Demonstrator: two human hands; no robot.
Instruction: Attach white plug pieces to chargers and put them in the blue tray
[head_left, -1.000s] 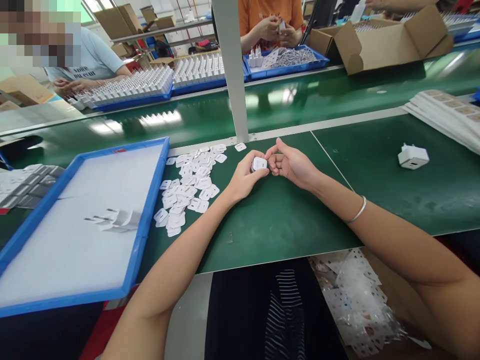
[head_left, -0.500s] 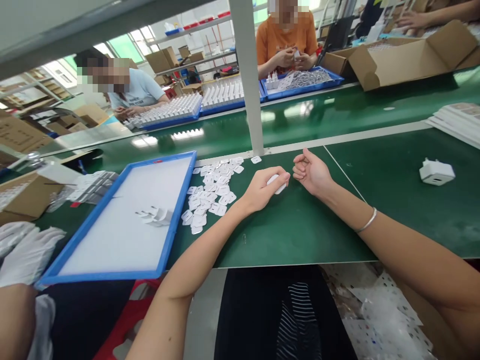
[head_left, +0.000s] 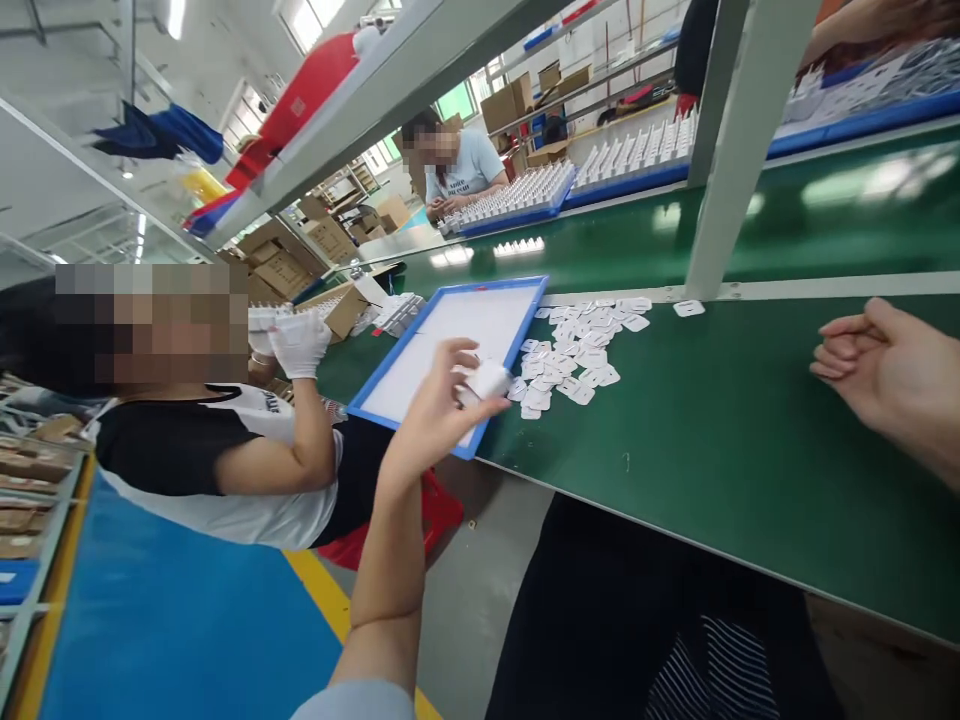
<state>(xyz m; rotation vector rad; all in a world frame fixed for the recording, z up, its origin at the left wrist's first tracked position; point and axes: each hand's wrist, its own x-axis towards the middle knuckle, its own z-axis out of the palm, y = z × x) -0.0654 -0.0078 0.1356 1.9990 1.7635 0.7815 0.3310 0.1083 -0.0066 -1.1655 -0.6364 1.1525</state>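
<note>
While left hand (head_left: 429, 412) grips white adapter (head_left: 491, 379) — right hand (head_left: 891, 376) well apart

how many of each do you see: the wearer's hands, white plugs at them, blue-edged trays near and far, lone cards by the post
Wearer's hands: 2, left hand and right hand
White plug at the left hand: 1 visible
Near tray: 1
Far trays: 3, one cut off by the picture edge
Lone card by the post: 1
Total: 8

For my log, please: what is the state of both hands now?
Left hand: closed on a white plug.
Right hand: partly open, loosely curled, nothing visible in it.
</note>
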